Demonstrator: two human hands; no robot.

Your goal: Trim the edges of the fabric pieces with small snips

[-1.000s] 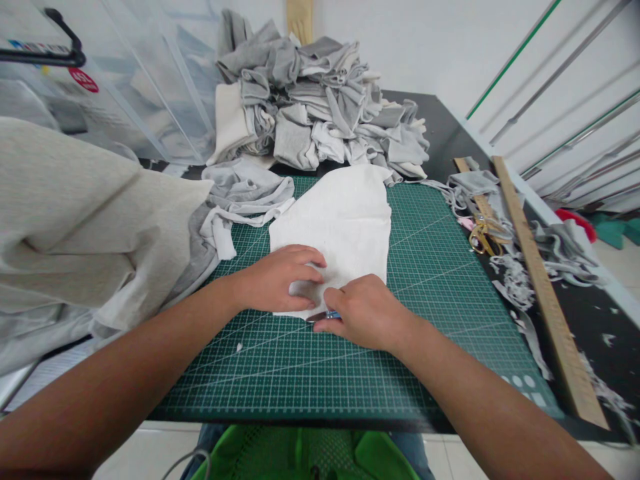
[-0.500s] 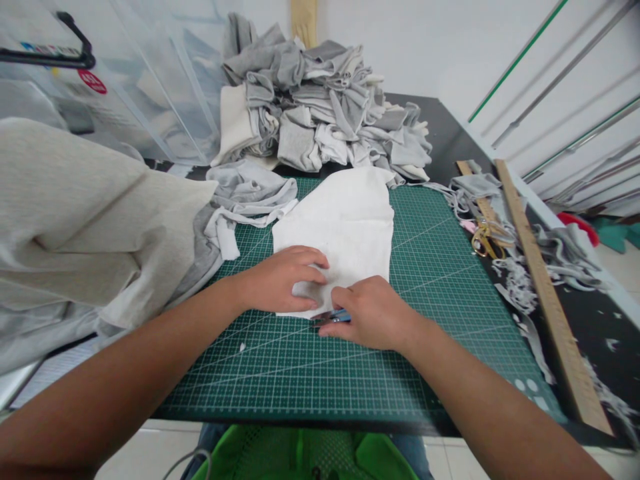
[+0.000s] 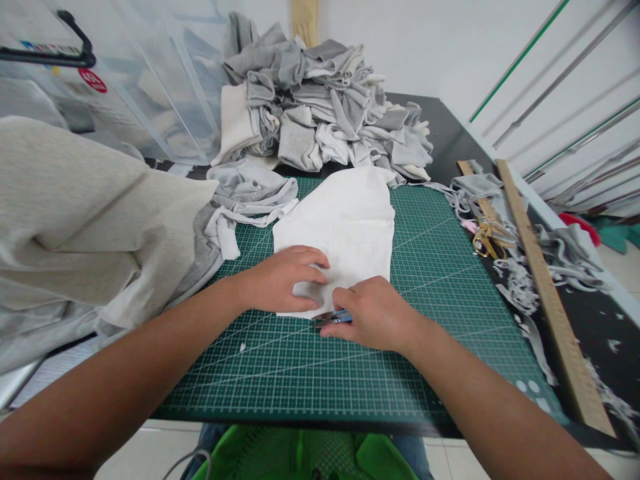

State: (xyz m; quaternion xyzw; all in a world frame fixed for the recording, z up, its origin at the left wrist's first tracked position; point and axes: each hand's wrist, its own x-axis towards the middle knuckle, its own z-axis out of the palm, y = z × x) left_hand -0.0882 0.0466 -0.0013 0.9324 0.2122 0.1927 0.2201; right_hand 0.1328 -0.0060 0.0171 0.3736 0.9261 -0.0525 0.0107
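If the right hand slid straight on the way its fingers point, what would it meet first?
The right hand points left along the near edge of the white fabric piece. It would probably meet the left hand first, which presses that fabric onto the green cutting mat.

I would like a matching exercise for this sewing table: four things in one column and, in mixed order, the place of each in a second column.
Things:
1. white fabric piece
2. pile of grey cloths
3. wooden ruler
4. gold scissors

Places:
A. along the right edge of the table, running near to far
B. flat on the green cutting mat, under the left hand
C. among grey scraps, just left of the ruler
D. heaped at the far end, behind the mat

Pairs: 1-B, 2-D, 3-A, 4-C
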